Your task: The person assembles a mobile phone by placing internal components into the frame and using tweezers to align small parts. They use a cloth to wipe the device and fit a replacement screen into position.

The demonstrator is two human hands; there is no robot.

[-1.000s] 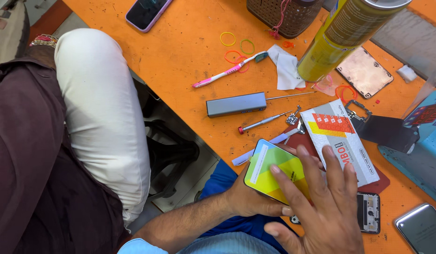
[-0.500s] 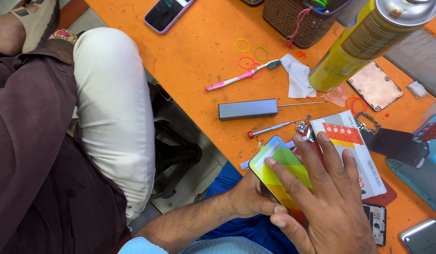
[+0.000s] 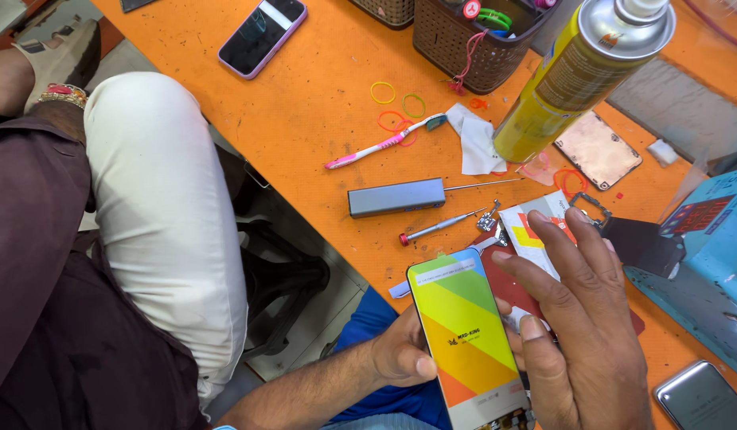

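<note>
Orange table (image 3: 321, 151), w/ toothbrush (image 3: 382, 144), grey bar tool (image 3: 395, 197), screwdriver (image 3: 440, 228), rubber bands (image 3: 396, 99), purple phone (image 3: 263, 36), spray can (image 3: 579, 72)

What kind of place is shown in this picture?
Most likely a phone repair bench. The left hand holds a phone screen part with a striped film, and a small screwdriver, a spray can and loose phones lie on the orange table.
</note>
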